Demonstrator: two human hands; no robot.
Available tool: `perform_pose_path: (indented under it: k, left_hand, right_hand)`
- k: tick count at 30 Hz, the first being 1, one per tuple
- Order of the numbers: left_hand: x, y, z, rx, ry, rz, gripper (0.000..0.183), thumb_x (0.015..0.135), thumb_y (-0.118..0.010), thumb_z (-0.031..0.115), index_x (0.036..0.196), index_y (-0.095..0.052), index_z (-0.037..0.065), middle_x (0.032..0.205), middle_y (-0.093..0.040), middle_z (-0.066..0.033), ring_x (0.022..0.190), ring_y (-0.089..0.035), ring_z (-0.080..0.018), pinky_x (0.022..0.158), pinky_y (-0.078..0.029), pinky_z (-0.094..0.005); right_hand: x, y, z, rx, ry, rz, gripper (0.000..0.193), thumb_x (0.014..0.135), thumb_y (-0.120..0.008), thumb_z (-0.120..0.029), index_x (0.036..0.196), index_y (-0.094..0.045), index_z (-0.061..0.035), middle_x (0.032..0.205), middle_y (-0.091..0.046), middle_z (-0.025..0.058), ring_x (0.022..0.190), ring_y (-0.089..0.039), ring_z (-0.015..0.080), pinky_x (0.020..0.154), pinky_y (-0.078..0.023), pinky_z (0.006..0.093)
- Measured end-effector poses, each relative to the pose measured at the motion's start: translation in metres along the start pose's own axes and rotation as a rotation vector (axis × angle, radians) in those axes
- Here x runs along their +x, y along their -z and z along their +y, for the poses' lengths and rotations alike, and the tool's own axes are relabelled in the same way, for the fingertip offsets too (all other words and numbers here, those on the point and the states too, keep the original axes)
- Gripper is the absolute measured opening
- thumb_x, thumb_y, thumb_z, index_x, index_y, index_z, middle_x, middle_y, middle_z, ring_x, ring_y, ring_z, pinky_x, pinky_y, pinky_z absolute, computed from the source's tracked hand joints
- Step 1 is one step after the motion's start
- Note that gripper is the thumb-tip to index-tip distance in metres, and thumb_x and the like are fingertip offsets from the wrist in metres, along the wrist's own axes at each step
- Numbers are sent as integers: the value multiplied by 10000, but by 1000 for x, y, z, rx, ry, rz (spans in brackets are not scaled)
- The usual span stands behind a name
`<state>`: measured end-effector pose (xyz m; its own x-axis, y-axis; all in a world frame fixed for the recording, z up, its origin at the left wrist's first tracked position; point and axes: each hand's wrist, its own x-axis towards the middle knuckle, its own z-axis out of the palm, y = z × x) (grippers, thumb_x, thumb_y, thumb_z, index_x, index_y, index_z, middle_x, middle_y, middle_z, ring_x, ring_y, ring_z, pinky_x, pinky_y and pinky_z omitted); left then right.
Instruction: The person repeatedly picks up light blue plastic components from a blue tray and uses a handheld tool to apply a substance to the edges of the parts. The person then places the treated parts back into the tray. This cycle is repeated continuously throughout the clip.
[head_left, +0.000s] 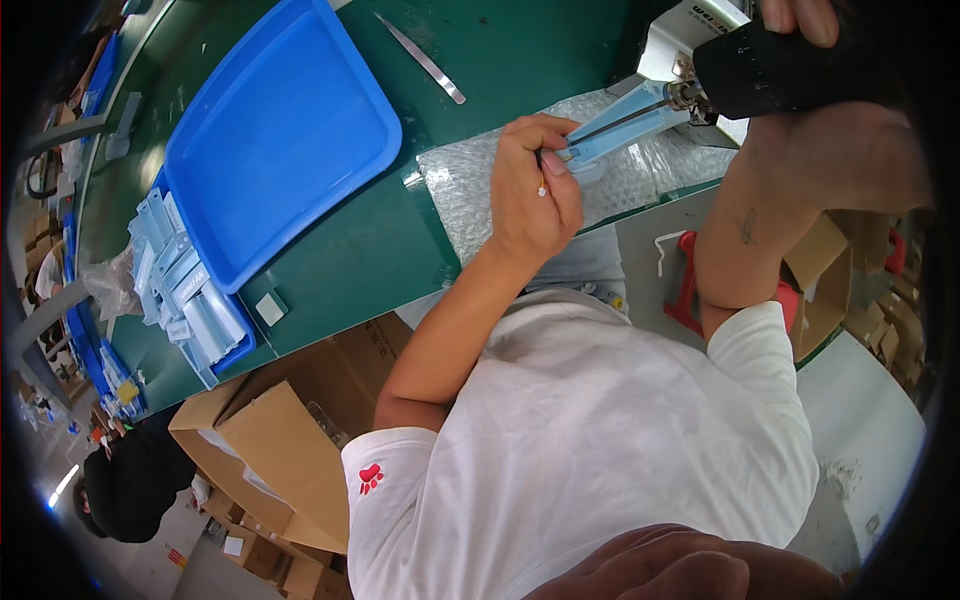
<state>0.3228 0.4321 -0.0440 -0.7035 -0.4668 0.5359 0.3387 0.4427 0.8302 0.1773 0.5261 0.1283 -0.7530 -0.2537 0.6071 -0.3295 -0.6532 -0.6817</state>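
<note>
My left hand is closed on the near end of a long, light blue plastic part. Its fingers pinch the part above a sheet of bubble wrap. At the upper right, my right hand wraps round a black power drill with a ringed collar. From the metal chuck a thin dark bit runs along the blue part toward my left fingertips. The bit's tip is hidden near those fingers, and the drill's rear runs into the dark rim of the picture.
A blue tray lies on the green table, left of my hands. Beside it, several light blue parts fill another bin. Tweezers lie at the back. A white box-like device stands behind the drill. An open carton sits below the table edge.
</note>
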Motion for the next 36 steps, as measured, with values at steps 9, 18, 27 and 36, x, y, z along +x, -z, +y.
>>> perform_pose_path:
  k: [9, 18, 27, 36]
  left_hand:
    - [-5, 3, 3, 99, 10, -17, 151, 959, -449, -35, 1100, -490, 1, 1043, -654, -206, 867, -599, -296, 817, -496, -394]
    - [11, 4, 10, 66, 160, 48, 261, 1065, -315, 95, 1202, -495, -34, 1147, -628, -223, 1042, -609, -258, 981, -456, -374]
    - [10, 3, 6, 163, -54, -16, 276, 963, -431, 56, 1110, -636, -56, 1185, -656, -231, 1127, -619, -425, 1010, -470, -474]
    - [11, -2, 9, 121, -51, -34, 227, 959, -443, 40, 1057, -630, -43, 1111, -667, -217, 1043, -638, -406, 939, -494, -465]
  right_hand:
    - [-6, 14, -1, 58, -66, -28, 858, 915, -380, -830, 954, -568, 6, 815, -632, 138, 618, -625, 252, 570, -526, 393]
    - [32, 7, -76, 616, 65, -183, 768, 1033, -327, -714, 1149, -556, 9, 923, -622, 178, 597, -632, 201, 492, -552, 348]
    - [55, 12, -33, -333, 479, 55, 394, 1096, -528, -330, 1344, -496, -25, 773, -613, 74, 532, -569, 114, 486, -491, 244]
    - [38, 10, -28, -381, 362, 214, 420, 1094, -467, -464, 1124, -558, -55, 729, -607, 99, 499, -577, 152, 455, -487, 261]
